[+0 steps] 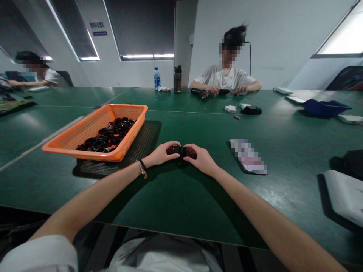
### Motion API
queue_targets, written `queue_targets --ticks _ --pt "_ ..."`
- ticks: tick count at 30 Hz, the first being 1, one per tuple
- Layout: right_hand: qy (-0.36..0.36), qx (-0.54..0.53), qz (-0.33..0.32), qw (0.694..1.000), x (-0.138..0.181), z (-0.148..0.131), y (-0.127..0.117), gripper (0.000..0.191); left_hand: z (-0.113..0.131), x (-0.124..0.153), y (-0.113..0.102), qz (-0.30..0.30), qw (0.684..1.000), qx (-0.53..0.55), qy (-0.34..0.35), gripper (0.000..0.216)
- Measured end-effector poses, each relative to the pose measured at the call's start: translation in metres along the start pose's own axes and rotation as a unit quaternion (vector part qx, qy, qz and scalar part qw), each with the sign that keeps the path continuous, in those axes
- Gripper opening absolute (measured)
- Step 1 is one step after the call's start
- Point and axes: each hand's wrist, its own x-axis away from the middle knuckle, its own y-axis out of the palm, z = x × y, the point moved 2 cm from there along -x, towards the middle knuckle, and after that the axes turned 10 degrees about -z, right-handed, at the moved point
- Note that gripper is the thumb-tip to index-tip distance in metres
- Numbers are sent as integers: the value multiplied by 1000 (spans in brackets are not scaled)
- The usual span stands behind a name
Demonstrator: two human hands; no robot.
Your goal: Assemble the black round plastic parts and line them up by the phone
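Both my hands meet at the middle of the green table (181, 196), closed around a small black part (181, 150) held between them. My left hand (163, 153) grips its left end, with bracelets on that wrist. My right hand (200, 158) grips its right end. What exactly the part is stays partly hidden by my fingers. To the left stands an orange plastic basket (85, 130) holding several black rings (112, 136), on a dark perforated mat (141, 145).
A flat card or phone (248, 155) lies right of my hands. A white tray (344, 196) sits at the right edge, a blue tray (324, 107) farther back. A person across the table handles a dark tool (202, 92); two bottles (167, 79) stand nearby. Another person sits far left.
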Motion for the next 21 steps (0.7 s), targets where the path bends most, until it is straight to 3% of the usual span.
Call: queue_targets --ticks 21 --pt "22 3 -14 1000 -1 -2 0 22 0 0 0 -2 1000 3 10 35"
